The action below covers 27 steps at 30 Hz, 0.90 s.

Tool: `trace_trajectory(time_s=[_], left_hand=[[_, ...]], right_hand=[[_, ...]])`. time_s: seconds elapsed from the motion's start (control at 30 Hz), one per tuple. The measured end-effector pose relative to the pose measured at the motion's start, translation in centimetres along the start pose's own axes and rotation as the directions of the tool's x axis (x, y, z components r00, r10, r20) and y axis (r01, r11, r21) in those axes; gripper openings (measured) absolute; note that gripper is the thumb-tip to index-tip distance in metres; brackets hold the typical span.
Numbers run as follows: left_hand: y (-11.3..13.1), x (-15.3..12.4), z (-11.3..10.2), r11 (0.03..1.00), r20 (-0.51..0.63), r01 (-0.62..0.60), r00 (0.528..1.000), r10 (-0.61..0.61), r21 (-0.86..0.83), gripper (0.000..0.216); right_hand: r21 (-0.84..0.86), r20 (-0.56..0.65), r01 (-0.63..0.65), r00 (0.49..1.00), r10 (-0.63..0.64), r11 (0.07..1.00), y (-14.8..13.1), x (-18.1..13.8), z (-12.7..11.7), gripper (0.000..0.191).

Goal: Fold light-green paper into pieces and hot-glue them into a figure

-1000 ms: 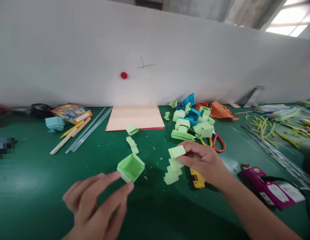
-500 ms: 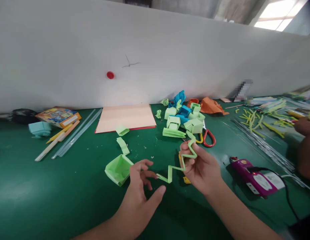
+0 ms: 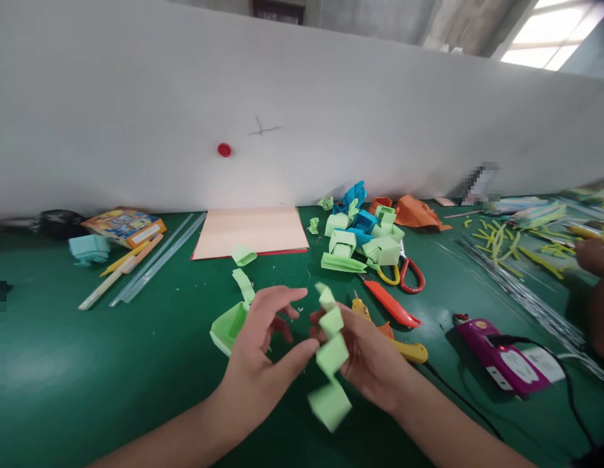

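Left hand (image 3: pixel 270 348): thumb and fingers spread wide apart, with nothing in them.
Right hand (image 3: pixel 367 351): pinching the zigzag green paper strip (image 3: pixel 332 354), but the strip hides part of the pinch.
Zigzag strip: up in the air at 3 o'clock from the left hand, hanging in steps, a bit blurry.
Green paper box (image 3: pixel 227 328): on the table (image 3: pixel 52 377) at 10 o'clock from the left hand, partly hidden behind it.
Yellow glue gun (image 3: pixel 411 352): partly behind the right hand, its handle at 3 o'clock.
Red cutter (image 3: pixel 392 304): at 1 o'clock from the right hand.
Folded paper pile (image 3: pixel 382 250): green and blue, at 12 o'clock from the right hand.
Another person's hand (image 3: pixel 597 260): far off at 2 o'clock.
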<state>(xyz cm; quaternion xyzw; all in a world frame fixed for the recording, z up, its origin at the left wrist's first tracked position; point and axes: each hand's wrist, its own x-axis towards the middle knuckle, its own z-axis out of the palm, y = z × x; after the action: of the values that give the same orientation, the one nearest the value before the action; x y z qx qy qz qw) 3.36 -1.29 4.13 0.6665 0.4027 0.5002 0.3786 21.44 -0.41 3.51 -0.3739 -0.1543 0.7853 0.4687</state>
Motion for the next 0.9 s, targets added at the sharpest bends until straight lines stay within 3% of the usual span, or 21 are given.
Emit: trace_trajectory(time_s=[0.13,0.27,0.37,0.43,0.53,0.63,0.67,0.7,0.73,0.8,0.87,0.9], left_hand=[[0.0,-0.8,-0.5,0.906,0.081,-0.261,0.965,0.249,0.333,0.052],[0.5,-0.7,-2.3,0.716,0.300,-0.571,0.821,0.486,0.401,0.060],[0.8,0.0,-3.3,0.543,0.480,-0.709,0.705,0.522,0.451,0.064],[0.9,0.4,-3.5,0.439,0.536,-0.756,0.654,0.533,0.486,0.053],[1.0,0.7,-3.1,0.401,0.496,-0.760,0.643,0.584,0.512,0.025],[1.1,0.2,-2.3,0.517,0.415,-0.717,0.695,0.588,0.468,0.017],[1.0,-0.1,-2.0,0.593,0.394,-0.686,0.727,0.562,0.421,0.017],[0.8,-0.5,-1.6,0.679,0.378,-0.641,0.765,0.521,0.359,0.016],[0.6,-0.9,-1.2,0.767,0.370,-0.570,0.808,0.458,0.295,0.015],[0.0,-1.8,-0.5,0.902,0.363,-0.378,0.886,0.288,0.206,0.010],[-0.8,-2.7,0.1,0.971,0.341,-0.128,0.939,0.052,0.204,0.013],[-1.1,-3.0,0.4,0.983,0.335,-0.013,0.941,-0.051,0.184,0.017]], right_hand=[[-0.026,0.003,-0.119,0.993,0.119,0.993,1.4,-0.1,0.4,0.029],[0.005,0.034,-0.196,0.980,0.195,0.981,2.0,-0.4,0.7,0.028],[-0.001,0.058,-0.165,0.985,0.165,0.986,1.8,-0.5,0.8,0.026],[-0.023,0.057,-0.127,0.990,0.128,0.992,1.7,-0.4,0.5,0.026],[-0.104,0.049,-0.096,0.994,0.102,0.990,1.5,-0.2,-0.1,0.032],[-0.381,0.165,0.072,0.986,-0.009,0.922,0.2,-0.1,-0.7,0.037],[-0.530,0.234,0.194,0.969,-0.078,0.826,-0.6,-0.2,-1.0,0.041],[-0.681,0.307,0.321,0.941,-0.141,0.658,-1.5,-0.5,-1.3,0.043],[-0.794,0.343,0.427,0.902,-0.261,0.433,-2.6,-0.8,-1.7,0.040],[-0.906,0.359,0.422,0.799,-0.483,0.024,-4.8,-1.7,-3.1,0.032],[-0.918,0.396,0.333,0.716,-0.576,-0.217,-6.6,-2.9,-5.1,0.026],[-0.903,0.425,0.294,0.723,-0.544,-0.313,-7.2,-3.5,-6.3,0.026]])
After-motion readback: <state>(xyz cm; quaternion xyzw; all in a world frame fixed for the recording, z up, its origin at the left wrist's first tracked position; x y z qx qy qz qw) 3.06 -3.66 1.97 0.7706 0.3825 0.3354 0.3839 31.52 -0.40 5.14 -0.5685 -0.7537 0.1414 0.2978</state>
